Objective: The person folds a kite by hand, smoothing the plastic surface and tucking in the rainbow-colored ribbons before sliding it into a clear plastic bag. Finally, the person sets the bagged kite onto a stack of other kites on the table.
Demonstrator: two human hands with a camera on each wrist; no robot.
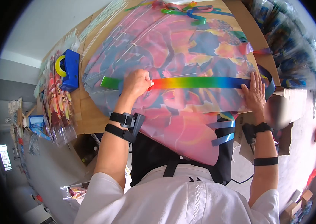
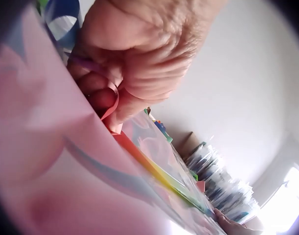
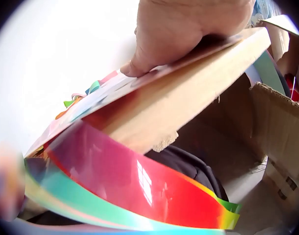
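A rainbow ribbon (image 1: 199,82) lies stretched across a stack of thin, pink-and-blue printed sheets (image 1: 180,48). My left hand (image 1: 137,83) pinches it at its red part, with the green end (image 1: 109,82) sticking out to the left. In the left wrist view, a red loop of the ribbon curls between the thumb and the bent fingers (image 2: 103,98). Near the table's right edge my right hand (image 1: 255,91) lies flat, fingers straight, pressing the ribbon's dark blue part. Past that hand the ribbon bends over the edge.
A blue tape dispenser (image 1: 70,71) stands on the left beside plastic-wrapped packs (image 1: 57,108). Loose coloured ribbons (image 1: 199,15) and thin white rods (image 1: 102,18) lie at the back. More ribbons (image 3: 154,186) hang below the table edge (image 3: 188,93), near an open cardboard box (image 3: 272,122).
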